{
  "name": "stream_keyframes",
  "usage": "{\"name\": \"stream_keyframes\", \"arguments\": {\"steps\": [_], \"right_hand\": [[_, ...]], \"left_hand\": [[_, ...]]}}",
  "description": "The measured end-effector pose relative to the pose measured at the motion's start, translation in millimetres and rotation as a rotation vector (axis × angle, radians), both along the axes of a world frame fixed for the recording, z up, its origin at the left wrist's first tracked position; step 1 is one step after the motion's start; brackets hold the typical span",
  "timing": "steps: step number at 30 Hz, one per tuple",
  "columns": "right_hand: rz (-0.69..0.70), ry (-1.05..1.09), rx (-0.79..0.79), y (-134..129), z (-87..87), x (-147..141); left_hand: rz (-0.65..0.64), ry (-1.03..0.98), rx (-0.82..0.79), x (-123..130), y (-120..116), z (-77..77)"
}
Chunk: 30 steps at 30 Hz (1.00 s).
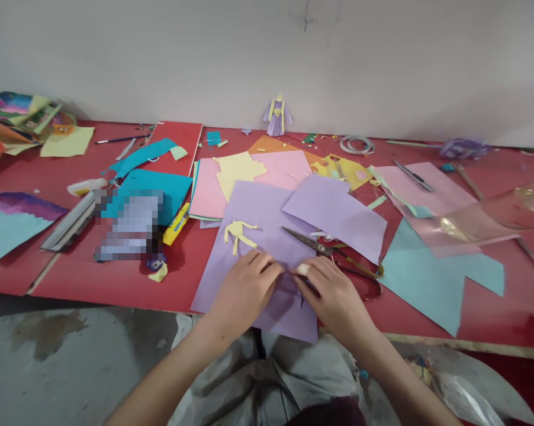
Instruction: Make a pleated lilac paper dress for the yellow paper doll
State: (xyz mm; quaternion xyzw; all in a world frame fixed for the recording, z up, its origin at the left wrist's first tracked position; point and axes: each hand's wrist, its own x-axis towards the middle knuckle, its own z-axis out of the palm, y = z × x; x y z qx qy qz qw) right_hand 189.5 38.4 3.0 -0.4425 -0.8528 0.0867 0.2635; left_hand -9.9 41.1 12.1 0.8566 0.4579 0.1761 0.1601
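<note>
My left hand [249,284] and my right hand [331,288] meet with bent, pinching fingers over a large sheet of purple paper [267,207]. Between the fingertips is a small piece of purple paper [288,273], mostly hidden by the fingers. A white wrapping shows on one right finger. Just beyond my left hand lies a yellow paper cut-out figure [237,232] with arms and legs. Scissors [318,245] rest beside my right hand, blades pointing to the upper left. A second purple sheet [338,207] overlaps the large one.
A purple and yellow paper doll [277,116] leans against the wall. Left are a yellow cutter [177,223], a glue bottle [87,187] and teal paper [178,192]. Right lie light blue paper [427,284], pink paper with a pen [413,176] and a clear plastic bottle [493,216].
</note>
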Motion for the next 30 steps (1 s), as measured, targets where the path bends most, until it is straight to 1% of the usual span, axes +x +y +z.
{"name": "stream_keyframes", "arguments": {"steps": [3, 5, 8, 12, 16, 19, 21, 26, 30], "right_hand": [[0.046, -0.097, 0.097, -7.5, -0.8, 2.0], [0.064, -0.129, 0.098, -12.0, -1.0, 4.4], [0.08, -0.125, 0.09, -15.4, -2.0, 8.0], [0.092, -0.138, 0.095, -14.4, -2.6, 10.4], [0.102, -0.183, 0.07, -13.8, 2.3, 10.3], [0.097, -0.224, 0.094, -16.2, 6.8, 10.0], [0.089, -0.25, 0.122, -18.4, 8.6, 9.7], [0.071, -0.323, 0.144, -27.2, 10.7, 5.4], [0.036, -0.381, 0.152, -36.7, 10.1, 2.5]], "left_hand": [[-0.065, 0.079, 0.102, -3.7, 0.5, -1.0], [-0.089, 0.122, 0.152, -5.3, 0.8, -1.8], [-0.093, 0.148, 0.185, -6.4, 0.4, -1.6], [-0.087, 0.2, 0.215, -5.1, -3.1, 4.7], [-0.06, 0.303, 0.272, 1.7, -15.8, 12.0], [-0.045, 0.407, 0.318, 6.6, -29.4, 12.8], [-0.029, 0.449, 0.313, 7.1, -34.8, 11.9], [-0.064, 0.383, 0.24, 0.4, -29.9, 13.1], [-0.067, 0.273, 0.182, -2.3, -25.9, 15.0]]}}
